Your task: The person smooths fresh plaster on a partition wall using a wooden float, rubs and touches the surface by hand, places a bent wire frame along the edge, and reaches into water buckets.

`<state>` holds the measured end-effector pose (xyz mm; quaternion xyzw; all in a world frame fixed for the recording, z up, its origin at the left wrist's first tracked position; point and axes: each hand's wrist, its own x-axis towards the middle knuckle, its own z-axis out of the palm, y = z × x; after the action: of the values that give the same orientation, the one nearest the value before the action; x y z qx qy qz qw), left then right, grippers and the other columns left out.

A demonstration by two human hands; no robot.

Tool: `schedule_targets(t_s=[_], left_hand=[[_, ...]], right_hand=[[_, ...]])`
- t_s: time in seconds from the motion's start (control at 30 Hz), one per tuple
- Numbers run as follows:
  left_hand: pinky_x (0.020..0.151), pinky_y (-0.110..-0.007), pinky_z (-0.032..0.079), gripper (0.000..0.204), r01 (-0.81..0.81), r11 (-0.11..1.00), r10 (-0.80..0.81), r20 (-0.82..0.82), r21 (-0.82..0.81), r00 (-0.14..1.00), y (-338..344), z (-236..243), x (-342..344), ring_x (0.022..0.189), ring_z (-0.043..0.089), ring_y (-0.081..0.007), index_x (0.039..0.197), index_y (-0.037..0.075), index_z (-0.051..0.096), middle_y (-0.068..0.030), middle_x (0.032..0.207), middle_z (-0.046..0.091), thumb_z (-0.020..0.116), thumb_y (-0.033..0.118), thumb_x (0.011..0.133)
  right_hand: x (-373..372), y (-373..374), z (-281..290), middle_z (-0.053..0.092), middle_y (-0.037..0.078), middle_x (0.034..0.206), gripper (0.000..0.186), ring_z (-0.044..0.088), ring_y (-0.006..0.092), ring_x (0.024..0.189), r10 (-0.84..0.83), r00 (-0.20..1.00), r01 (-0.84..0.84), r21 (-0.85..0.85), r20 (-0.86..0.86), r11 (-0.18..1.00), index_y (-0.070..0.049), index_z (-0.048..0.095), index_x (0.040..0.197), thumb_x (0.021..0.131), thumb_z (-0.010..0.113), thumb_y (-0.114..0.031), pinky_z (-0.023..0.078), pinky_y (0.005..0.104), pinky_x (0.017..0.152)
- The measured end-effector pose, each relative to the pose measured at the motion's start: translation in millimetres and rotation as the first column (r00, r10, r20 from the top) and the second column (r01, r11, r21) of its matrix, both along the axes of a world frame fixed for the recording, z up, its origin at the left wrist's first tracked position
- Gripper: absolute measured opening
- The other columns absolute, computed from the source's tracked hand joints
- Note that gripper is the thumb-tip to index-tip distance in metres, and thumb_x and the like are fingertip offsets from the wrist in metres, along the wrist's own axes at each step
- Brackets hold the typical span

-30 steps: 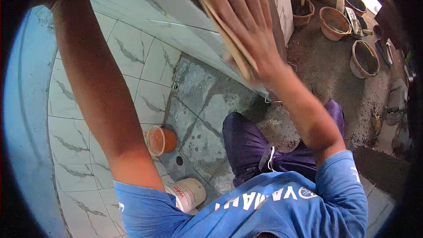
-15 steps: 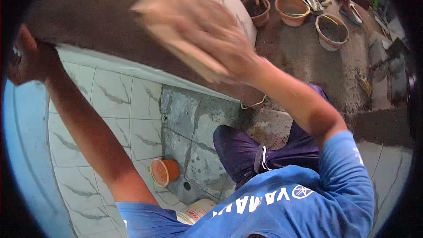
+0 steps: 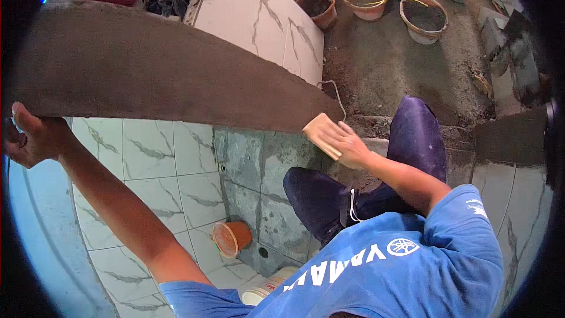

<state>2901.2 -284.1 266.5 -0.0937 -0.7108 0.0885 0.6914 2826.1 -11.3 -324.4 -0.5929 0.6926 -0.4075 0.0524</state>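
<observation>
The fingers (image 3: 336, 136) of my right hand (image 3: 353, 149) are pressed together on a flat tan pad (image 3: 316, 127) — I have it at the right end of the long brown band (image 3: 176, 70), near my knees (image 3: 415, 123). My left hand (image 3: 38, 138) is at the band's far left end, thumb up; whether it grips anything I can't tell. Below, an orange bucket (image 3: 242, 237) stands beside white wall tiles (image 3: 147, 148)
</observation>
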Motion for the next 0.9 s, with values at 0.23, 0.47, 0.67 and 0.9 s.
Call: schedule_targets(t_s=[0.23, 0.47, 0.67, 0.9], left_hand=[[0.100, -0.044, 0.047, 0.088, -0.036, 0.999, 0.036, -0.012, -0.019, 0.999, -16.6, 5.4, 10.4, 0.128, 0.048, -0.0313, 0.149, 0.004, 0.034, -0.0205, 0.141, 0.047, 0.078, 0.045, 0.085], [0.093, -0.042, 0.052, 0.083, -0.095, 0.995, 0.095, -0.022, -0.025, 0.995, -28.8, 12.7, 17.2, 0.119, 0.054, -0.0301, 0.143, -0.001, 0.038, -0.0202, 0.133, 0.051, 0.078, 0.042, 0.084], [0.087, -0.040, 0.056, 0.079, -0.132, 0.990, 0.131, -0.045, -0.041, 0.990, -36.0, 21.0, 22.9, 0.111, 0.059, -0.0291, 0.138, -0.006, 0.042, -0.0199, 0.126, 0.056, 0.078, 0.040, 0.084], [0.080, -0.038, 0.061, 0.075, -0.289, 0.935, 0.265, -0.136, -0.208, 0.955, -27.6, 10.2, 21.0, 0.102, 0.065, -0.0279, 0.131, -0.011, 0.047, -0.0197, 0.118, 0.060, 0.078, 0.037, 0.083]], right_hand=[[-67.2, -110.2, 220.6, 0.038, 0.010, 0.158, 0.059, 0.033, 0.0320, 0.147, -0.125, 0.985, -0.025, -0.824, -0.116, 0.567, -0.016, 0.046, 0.149, 0.092, 0.061, -0.019, 0.021, 0.0516, 0.122], [-19.1, -98.4, 87.4, 0.038, 0.007, 0.157, 0.065, 0.034, 0.0319, 0.146, -0.014, 0.998, -0.020, -0.485, -0.065, 0.875, -0.022, 0.045, 0.148, 0.085, 0.063, -0.026, 0.028, 0.0542, 0.119], [22.5, 7.1, -27.1, 0.047, 0.013, 0.151, 0.057, 0.041, 0.0325, 0.142, -0.143, 0.974, 0.180, -0.215, 0.176, 0.960, -0.008, 0.052, 0.142, 0.085, 0.062, -0.013, 0.033, 0.0490, 0.113], [-61.3, -66.9, 197.5, 0.044, 0.013, 0.153, 0.056, 0.037, 0.0330, 0.145, -0.161, 0.984, 0.169, -0.717, 0.080, 0.676, -0.015, 0.054, 0.142, 0.089, 0.068, -0.022, 0.029, 0.0485, 0.118]])
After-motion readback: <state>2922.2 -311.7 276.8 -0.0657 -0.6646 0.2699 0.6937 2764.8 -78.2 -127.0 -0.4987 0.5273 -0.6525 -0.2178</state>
